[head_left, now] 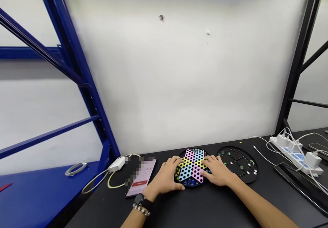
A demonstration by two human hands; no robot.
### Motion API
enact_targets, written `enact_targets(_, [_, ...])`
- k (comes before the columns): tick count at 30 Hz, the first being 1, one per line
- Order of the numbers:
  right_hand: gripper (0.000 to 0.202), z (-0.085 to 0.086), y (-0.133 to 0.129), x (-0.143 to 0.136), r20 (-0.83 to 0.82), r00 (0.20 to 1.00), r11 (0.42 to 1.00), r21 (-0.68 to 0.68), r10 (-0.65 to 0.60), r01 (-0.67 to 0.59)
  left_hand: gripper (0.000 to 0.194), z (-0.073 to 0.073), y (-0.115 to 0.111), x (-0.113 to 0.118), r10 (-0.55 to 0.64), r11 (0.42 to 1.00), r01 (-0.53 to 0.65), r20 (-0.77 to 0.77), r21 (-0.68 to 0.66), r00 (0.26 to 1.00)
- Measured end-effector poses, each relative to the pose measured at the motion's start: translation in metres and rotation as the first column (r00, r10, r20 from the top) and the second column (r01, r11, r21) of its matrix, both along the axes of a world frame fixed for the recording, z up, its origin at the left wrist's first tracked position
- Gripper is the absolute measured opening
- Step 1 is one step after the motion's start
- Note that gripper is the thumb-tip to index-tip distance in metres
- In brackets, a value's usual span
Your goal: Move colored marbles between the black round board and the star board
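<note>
A Chinese checkers board [190, 170] lies on the black table, its perforated star in pink, blue and yellow on a round black base. Coloured marbles show in the base around the star. My left hand [167, 176] is at the board's left side, fingers curved over the edge and thumb apart near the front rim. My right hand [217, 171] holds the right side, with fingertips and thumb on the star's edge. Just right of it lies a second round black board [243, 163] with small holes, green marbles and white pieces, partly hidden by my right hand.
Left of the boards is a phone or tablet [142, 176] with a lit screen, beside a white adapter [117, 164] and cable. A power strip [297, 154] with chargers and a dark phone [302, 185] lie at the right. A blue metal frame [84, 74] stands at left.
</note>
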State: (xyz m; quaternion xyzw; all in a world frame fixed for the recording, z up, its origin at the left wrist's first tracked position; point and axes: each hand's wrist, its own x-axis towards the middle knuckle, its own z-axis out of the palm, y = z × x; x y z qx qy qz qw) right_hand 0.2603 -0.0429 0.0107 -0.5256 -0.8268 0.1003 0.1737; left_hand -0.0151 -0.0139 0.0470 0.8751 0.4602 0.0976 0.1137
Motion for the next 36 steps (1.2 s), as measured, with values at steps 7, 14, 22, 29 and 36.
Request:
enact_targets(7, [0.046, -0.001, -0.001, 0.004, -0.021, 1.0, 0.999, -0.035, -0.004, 0.003, 0.043, -0.01, 0.015, -0.013, 0.114, 0.993, -0.114, 0.037, -0.003, 0.993])
enact_targets(14, [0.041, 0.004, -0.006, -0.002, -0.068, 0.997, 1.0, -0.017, 0.023, -0.024, 0.037, -0.025, 0.016, 0.007, 0.271, 0.96, -0.258, -0.128, 0.111, 0.954])
enact_targets(22, [0.036, 0.002, -0.009, -0.008, -0.091, 0.995, 0.999, 0.004, 0.05, -0.05, 0.042, -0.034, 0.023, 0.032, 0.329, 0.937, -0.264, -0.318, 0.23, 0.889])
enact_targets(29, [0.033, 0.002, -0.008, -0.007, -0.137, 0.99, 0.999, -0.016, 0.042, -0.045, 0.039, -0.035, 0.026, 0.023, 0.238, 0.966, -0.183, -0.356, 0.181, 0.904])
enact_targets(36, [0.032, -0.002, -0.005, -0.004, -0.182, 0.982, 0.998, -0.012, 0.057, -0.06, 0.035, -0.034, 0.031, 0.015, 0.254, 0.966, -0.219, -0.335, 0.139, 0.907])
